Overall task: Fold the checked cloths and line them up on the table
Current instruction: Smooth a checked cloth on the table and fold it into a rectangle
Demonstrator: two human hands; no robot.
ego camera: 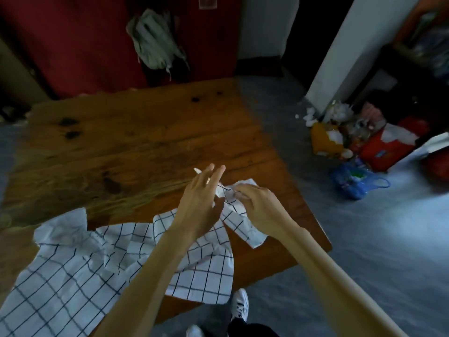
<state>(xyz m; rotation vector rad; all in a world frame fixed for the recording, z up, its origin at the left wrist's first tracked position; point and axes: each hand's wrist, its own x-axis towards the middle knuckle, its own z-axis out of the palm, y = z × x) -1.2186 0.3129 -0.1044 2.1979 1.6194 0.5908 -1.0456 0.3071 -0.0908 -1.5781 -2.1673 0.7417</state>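
Two white shoes (239,306) at the bottom edge, nearest the camera, on the grey floor (364,239) below the table edge. Two bare forearms reach forward over the wooden table (109,142). Checked cloths: I count three, though overlaps make it uncertain. One large checked cloth (48,288) lies spread and wrinkled, near-left of the grip, hanging over the near table edge. A second checked cloth (206,268) is under the left forearm, partly overlapping the first, one corner off the table. A third small checked cloth (239,215) is bunched right at the grip, near the table's right edge. Left hand (199,203) palm down, fingers stretched forward and spread, grip wide; a white cloth tip shows just past its fingertips, cannot tell if it is pinched. Right hand (260,207) curled, knuckles up, fingers pinched onto the bunched end of the small cloth, grip narrow and holding it. Hands just beside each other, nearly touching. Well right of the grip, on the floor: one blue plastic bag (354,181) with something green inside, and a heap of rubbish (359,135) with orange and red packaging, contents blurred. Far beyond the grip, one pale backpack (155,42) hangs on a red door (73,40).
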